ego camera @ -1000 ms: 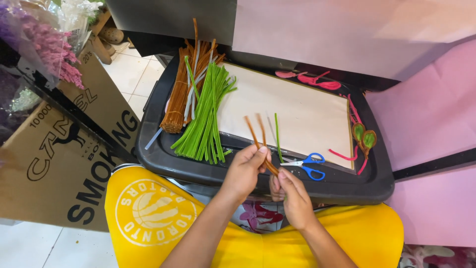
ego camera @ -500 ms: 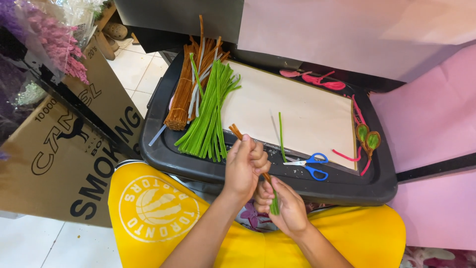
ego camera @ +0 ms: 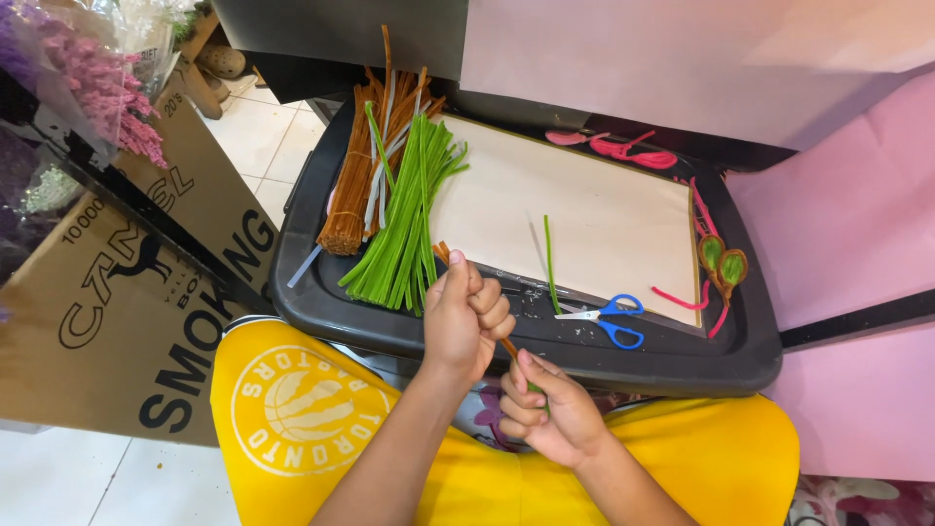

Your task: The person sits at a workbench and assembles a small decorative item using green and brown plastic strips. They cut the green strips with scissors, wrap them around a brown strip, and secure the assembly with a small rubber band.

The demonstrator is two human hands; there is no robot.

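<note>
Two hands twisting a brown pipe cleaner at the near rim of a black tray.

Left hand (ego camera: 466,317) is fisted tight around the brown pipe cleaner (ego camera: 507,345), whose top end pokes out just above the fist; right hand (ego camera: 547,407), lower and nearer, pinches its bottom end together with a bit of green. Black tray (ego camera: 682,365): one. On it, a cream board (ego camera: 594,209): one; blue scissors (ego camera: 609,319): one pair, at the board's near edge, right of the hands. Loose green stem (ego camera: 549,258): one, lying on the board. Green bundle (ego camera: 409,219) and brown bundle (ego camera: 353,185) lie side by side at far left, too many to count. Pink pieces (ego camera: 628,151) at far right; two green leaf loops (ego camera: 722,261). A cardboard box (ego camera: 146,282) stands left of the tray.
</note>
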